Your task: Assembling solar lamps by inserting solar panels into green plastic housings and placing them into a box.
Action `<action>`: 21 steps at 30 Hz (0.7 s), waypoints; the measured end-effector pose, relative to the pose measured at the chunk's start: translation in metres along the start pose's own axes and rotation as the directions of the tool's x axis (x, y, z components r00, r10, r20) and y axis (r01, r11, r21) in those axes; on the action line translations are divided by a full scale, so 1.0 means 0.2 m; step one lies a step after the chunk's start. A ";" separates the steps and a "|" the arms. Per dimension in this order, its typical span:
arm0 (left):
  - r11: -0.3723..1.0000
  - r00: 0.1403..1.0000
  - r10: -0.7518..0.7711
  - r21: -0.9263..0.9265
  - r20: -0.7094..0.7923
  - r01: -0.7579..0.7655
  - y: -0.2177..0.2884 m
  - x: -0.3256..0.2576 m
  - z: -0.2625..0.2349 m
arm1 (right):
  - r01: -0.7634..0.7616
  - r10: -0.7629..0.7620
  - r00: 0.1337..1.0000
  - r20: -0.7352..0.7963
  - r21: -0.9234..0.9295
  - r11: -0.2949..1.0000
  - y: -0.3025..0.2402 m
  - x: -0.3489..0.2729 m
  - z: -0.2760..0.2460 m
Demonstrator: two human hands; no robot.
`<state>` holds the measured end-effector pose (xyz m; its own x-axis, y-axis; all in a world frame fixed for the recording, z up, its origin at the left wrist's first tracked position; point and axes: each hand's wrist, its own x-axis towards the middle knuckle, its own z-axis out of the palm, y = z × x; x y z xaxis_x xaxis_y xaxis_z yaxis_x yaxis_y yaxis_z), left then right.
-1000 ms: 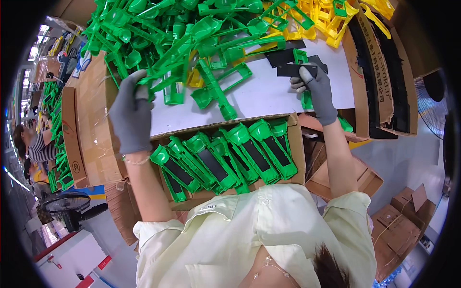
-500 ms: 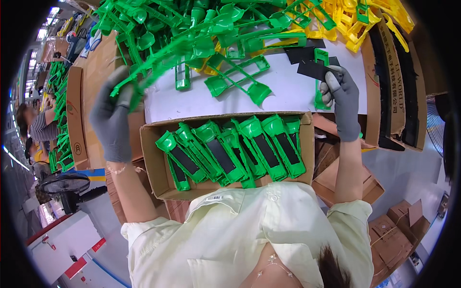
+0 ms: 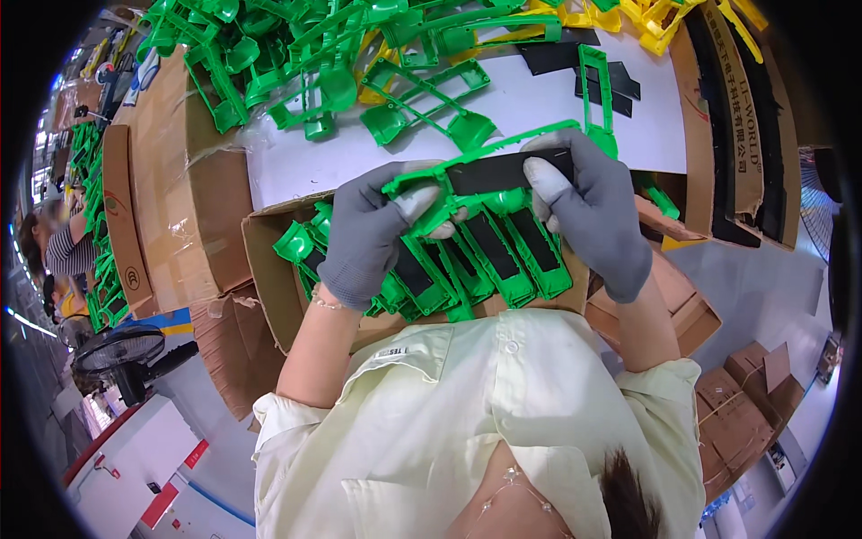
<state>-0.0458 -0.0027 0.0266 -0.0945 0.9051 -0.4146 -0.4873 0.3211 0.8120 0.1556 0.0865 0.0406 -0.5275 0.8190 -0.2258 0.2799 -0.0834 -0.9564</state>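
Both my gloved hands, left hand (image 3: 373,235) and right hand (image 3: 594,208), pinch one green frame (image 3: 467,184) with black strip (image 3: 503,171) above the box (image 3: 269,269).

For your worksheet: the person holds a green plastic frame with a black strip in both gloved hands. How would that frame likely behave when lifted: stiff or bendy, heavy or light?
The green frame is thin, open ribbing, so probably light for its size. The left hand and right hand support it near opposite ends, hinting it may flex somewhat. Its flat shape looks unlikely to roll.
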 end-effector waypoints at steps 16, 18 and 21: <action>0.981 0.997 -0.045 0.188 -0.066 0.056 -0.01 -0.04 0.11 | 0.075 -0.335 0.882 -0.331 -0.605 0.793 0.03 -0.10 -0.03; 0.977 0.994 -0.083 0.193 -0.070 0.095 -0.01 -0.05 0.10 | 0.127 -0.310 0.893 -0.327 -0.478 0.869 0.05 -0.07 -0.04; 0.963 0.995 -0.101 0.253 0.028 0.090 -0.07 -0.07 0.04 | 0.018 -0.043 0.991 -0.126 -0.193 0.981 0.15 -0.12 -0.06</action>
<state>-0.0300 -0.0183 0.0246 -0.0206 0.8755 -0.4827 -0.2578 0.4618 0.8487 0.1862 0.0705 0.0203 -0.4335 0.8869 -0.1596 0.4197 0.0421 -0.9067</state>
